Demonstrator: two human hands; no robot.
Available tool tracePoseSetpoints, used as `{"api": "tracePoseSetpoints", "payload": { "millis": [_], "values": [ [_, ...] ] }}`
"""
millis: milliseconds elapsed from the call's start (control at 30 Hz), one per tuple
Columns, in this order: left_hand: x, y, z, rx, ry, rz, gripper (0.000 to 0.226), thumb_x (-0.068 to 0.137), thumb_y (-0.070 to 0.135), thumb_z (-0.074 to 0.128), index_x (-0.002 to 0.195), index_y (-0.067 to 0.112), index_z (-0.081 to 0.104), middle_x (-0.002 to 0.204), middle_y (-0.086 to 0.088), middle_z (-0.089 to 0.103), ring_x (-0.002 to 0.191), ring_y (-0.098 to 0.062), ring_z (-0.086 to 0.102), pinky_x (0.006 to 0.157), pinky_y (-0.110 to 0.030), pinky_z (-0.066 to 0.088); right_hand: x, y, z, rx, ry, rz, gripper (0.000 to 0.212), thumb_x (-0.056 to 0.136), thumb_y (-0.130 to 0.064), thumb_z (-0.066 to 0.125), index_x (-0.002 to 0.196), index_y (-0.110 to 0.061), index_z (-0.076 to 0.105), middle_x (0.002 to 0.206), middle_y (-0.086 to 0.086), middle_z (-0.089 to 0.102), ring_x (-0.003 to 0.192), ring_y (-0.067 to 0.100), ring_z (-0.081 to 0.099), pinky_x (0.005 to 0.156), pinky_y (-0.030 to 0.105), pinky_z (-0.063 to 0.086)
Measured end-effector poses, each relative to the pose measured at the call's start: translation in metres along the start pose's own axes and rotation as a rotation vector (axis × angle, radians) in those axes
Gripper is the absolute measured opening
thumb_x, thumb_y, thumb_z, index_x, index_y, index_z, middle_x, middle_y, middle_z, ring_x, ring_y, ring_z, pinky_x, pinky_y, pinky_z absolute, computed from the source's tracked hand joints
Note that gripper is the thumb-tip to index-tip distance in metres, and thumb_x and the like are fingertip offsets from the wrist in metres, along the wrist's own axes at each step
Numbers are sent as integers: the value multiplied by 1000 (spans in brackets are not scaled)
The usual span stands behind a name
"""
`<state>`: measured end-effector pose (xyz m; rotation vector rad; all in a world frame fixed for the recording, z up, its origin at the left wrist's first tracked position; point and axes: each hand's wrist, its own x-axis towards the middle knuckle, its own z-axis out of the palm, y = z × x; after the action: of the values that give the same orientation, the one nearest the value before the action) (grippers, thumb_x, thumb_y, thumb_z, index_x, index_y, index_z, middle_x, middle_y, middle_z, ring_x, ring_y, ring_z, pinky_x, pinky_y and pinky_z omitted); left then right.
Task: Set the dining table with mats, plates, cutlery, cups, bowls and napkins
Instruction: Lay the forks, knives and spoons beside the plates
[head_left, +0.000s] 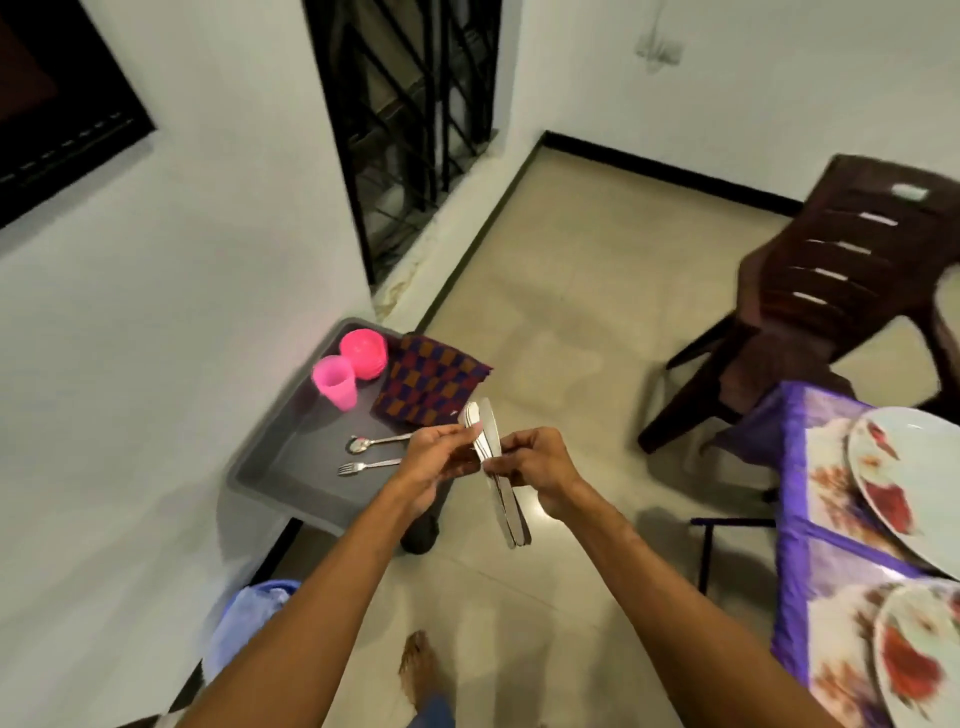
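While two plates (924, 452) lay on the purple mats (821, 467) at your right, your left grip (436, 462) and right grip (537, 467) both pinched a bundle of knives (506, 509) above the floor (571, 260); the spoon (374, 442), fork (363, 466), pink cups (335, 382), bowls (363, 353) and napkins (431, 387) were not yet taken from the grey tray (291, 467).

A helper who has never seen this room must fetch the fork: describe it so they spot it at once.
Find the low grey table against the white wall, beside the barred window. In front of its pink cup lie two pieces of cutlery side by side. The fork is the nearer one, ending in tines where the spoon ends in a rounded bowl.
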<state>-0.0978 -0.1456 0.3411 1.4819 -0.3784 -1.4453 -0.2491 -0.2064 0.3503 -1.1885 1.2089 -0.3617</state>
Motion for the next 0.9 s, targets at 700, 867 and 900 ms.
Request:
{"api": "tracePoseSetpoints", "payload": {
  "millis": [700,867,900],
  "values": [
    [-76,-87,396,383,-477,-25,10,84,-1,73,78,5,68,69,-7,72,54,-14,68,54,-26,58,-222,109,-329,300,601,-4,21,75,5,81,89,15,70,77,21,70,59,19,67,50,24,53],
    [-77,-99,459,408,-576,-22,6,86,-1,70,81,2,70,69,-8,73,53,-15,69,52,-25,57,-239,120,-382,342,715,20,15,77,5,79,88,12,72,66,8,71,54,15,66,48,24,51],
    [-77,-102,469,414,-590,-26,5,87,-1,70,83,2,70,70,-8,74,55,-17,70,52,-24,56,-242,123,-391,358,743,25,12,77,5,80,87,9,74,68,10,72,56,18,67,50,26,53]
  ]
}}
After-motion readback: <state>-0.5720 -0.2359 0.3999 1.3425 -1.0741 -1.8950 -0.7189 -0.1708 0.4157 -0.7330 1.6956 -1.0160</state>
